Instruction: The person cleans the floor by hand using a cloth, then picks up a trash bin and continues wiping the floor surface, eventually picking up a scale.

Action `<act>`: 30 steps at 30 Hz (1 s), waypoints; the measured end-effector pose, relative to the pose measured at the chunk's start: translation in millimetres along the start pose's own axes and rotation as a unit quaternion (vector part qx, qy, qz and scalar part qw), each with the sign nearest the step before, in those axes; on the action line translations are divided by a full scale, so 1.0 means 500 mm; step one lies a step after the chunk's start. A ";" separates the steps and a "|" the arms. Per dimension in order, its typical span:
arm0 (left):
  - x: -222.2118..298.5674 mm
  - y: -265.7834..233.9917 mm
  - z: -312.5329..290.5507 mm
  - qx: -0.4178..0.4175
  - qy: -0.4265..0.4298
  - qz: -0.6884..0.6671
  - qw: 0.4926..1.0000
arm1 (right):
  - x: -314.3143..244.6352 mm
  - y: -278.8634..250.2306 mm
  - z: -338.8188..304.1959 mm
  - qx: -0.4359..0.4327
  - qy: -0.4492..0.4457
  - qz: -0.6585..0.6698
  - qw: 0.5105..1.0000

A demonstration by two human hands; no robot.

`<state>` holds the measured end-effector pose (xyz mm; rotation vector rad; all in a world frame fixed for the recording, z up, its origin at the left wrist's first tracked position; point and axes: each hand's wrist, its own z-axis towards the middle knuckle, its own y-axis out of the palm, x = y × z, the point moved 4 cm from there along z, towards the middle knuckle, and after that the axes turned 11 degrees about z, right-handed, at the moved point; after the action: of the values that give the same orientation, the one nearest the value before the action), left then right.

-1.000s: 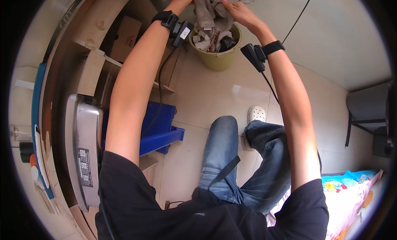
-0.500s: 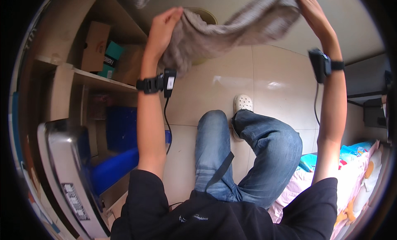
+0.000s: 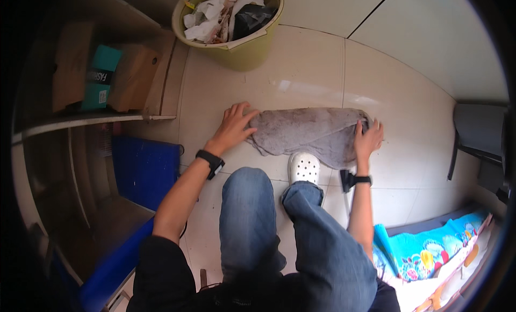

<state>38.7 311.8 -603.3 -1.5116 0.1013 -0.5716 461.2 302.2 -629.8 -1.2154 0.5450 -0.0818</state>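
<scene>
A grey-brown cleaning cloth (image 3: 306,130) lies spread sideways on the tiled floor, with a fold toward its right end. At its left edge is my left hand (image 3: 235,128), fingers spread and the fingertips by the cloth's border. My right hand (image 3: 368,142) rests at the other end, its fingers apart and touching the bunched right corner. Neither hand shows cloth gripped in it. A white clog (image 3: 304,169) on my foot stands against the near edge of the cloth.
A yellow-green bin (image 3: 236,53) full of crumpled paper stands at the far left. Shelves (image 3: 80,124) with a brown cardboard box (image 3: 134,78) and a teal box (image 3: 99,75) line the left. A blue panel (image 3: 145,169) leans below. Bright floral fabric (image 3: 430,253) lies at near right.
The cloth, held up and stretched between both hands before, has come down onto the floor. Both arms have lowered toward me, the hands have let go, and the bin now shows fully.
</scene>
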 end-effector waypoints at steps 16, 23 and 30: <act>-0.035 0.131 -0.022 -0.160 0.119 0.015 0.980 | -0.120 0.217 0.119 0.041 0.053 0.001 0.998; -0.080 0.104 0.058 -0.138 0.070 0.017 0.988 | -0.311 0.336 0.298 -0.136 -0.146 0.298 0.934; -0.087 0.097 0.057 -0.146 0.083 0.001 0.986 | -0.545 0.411 0.285 -0.249 -0.300 0.356 0.850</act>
<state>26.9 353.6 -659.5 -1.7444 0.3269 -0.7046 240.9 593.9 -685.2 -1.3716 0.4360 1.1030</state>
